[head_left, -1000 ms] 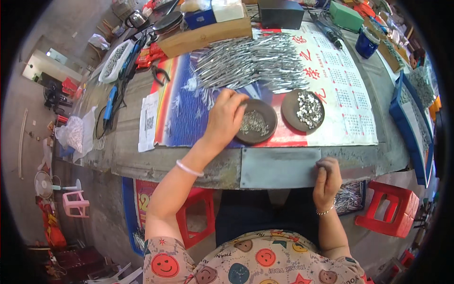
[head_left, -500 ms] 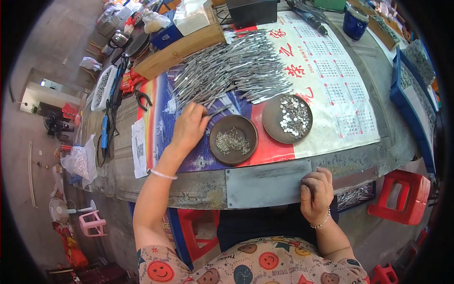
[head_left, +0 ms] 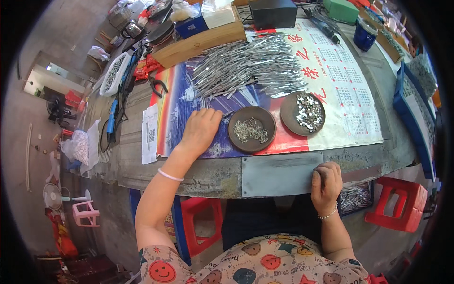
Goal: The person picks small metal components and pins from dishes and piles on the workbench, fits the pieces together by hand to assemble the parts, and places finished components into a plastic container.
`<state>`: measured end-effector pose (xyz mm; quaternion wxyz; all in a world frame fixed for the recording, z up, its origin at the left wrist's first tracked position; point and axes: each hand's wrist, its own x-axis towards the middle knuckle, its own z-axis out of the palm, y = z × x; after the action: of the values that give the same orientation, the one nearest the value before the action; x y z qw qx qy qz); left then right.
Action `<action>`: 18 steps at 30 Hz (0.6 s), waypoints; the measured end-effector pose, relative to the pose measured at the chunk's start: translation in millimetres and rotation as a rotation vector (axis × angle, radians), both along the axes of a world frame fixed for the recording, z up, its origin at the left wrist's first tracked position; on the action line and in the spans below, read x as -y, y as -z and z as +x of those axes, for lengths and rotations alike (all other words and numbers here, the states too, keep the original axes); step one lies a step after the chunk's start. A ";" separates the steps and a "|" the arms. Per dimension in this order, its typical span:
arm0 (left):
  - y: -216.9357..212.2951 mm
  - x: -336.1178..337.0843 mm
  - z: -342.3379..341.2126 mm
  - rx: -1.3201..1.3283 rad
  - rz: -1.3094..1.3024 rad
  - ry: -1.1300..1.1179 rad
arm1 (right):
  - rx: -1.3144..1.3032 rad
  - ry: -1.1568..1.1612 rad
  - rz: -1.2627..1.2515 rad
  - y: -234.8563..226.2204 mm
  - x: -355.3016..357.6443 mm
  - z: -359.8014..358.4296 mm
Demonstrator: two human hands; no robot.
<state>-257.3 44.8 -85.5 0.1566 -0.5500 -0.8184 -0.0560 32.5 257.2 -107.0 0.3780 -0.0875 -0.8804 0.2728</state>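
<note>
right hand point(head_left: 326, 182): nearest, at the front edge of the surface point(head_left: 203, 173), beside a grey metal plate point(head_left: 279, 173); fingers curled shut around the edge, whether they pinch anything I cannot tell
left hand point(head_left: 198, 130): flat on the poster point(head_left: 340, 94), palm down, fingers loosely together and gripping nothing, tips close to the strip pile
pin dish point(head_left: 252, 128): dark round dish just right of the left hand, holding small thin metal pins
disc dish point(head_left: 302, 113): second dark dish, close beside the first, with shiny small discs
strips point(head_left: 250, 68): loose heap of thin silver strips behind both dishes, fanned across the poster, near end almost at the fingertips
back: pliers point(head_left: 157, 85), wooden block point(head_left: 198, 42), black box point(head_left: 273, 12), blue cup point(head_left: 365, 35)
risk, dish: likely that the left wrist nudges the pin dish if the hand swings right, spilling pins off the near edge
risk, strips: pulling one from the tangled heap may drag others along, since they overlap
risk, poster: glossy sheet could slide under the pressing palm and shift both dishes
</note>
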 end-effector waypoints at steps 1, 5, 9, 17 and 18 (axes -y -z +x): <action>0.4 -2.8 2.3 -0.068 -0.066 -0.005 | -0.001 0.013 -0.010 -0.1 1.5 0.0; -4.2 7.4 6.4 -0.102 -0.083 -0.010 | -0.006 0.035 -0.030 3.1 6.3 0.3; -12.1 38.6 18.3 0.060 0.119 -0.074 | -0.009 0.060 -0.019 4.1 9.4 1.1; -32.2 102.1 137.3 1.036 0.817 -0.321 | 0.098 -0.032 -0.079 -14.7 17.0 -2.0; -28.7 107.3 155.9 1.209 0.888 -0.325 | 0.123 -0.093 -0.106 -25.8 22.9 -6.4</action>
<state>-101.5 -62.5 -56.8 -0.1056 -0.1820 -0.7332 -0.6467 26.0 234.2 -81.3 0.3050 -0.0829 -0.8894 0.3303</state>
